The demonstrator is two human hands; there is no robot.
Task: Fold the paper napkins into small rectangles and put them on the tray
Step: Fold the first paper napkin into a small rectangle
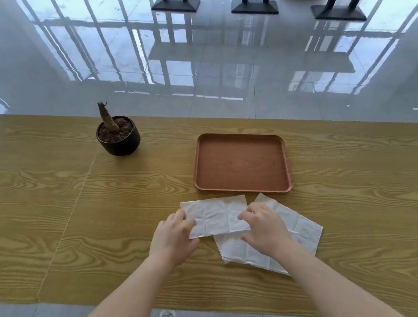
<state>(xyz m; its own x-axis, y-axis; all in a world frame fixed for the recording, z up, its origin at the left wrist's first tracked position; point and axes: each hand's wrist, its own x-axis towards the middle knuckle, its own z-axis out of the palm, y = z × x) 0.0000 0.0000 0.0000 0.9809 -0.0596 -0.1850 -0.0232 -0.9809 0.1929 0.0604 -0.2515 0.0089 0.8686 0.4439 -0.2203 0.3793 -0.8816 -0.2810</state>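
Folded napkin (216,215) pinched at both ends by left hand (173,234) and right hand (265,225), fingers closed on paper. Unfolded napkins (304,228) partly covered by right hand (tray (240,164) just beyond, potted stump (117,135) far left).

bare tray (241,164) beyond napkins (217,215), plant pot (118,136) far left

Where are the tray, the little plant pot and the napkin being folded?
tray (241,164): head view, bare floor.
plant pot (121,145): head view, dark outer wall.
napkin being folded (216,215): head view, middle panel.
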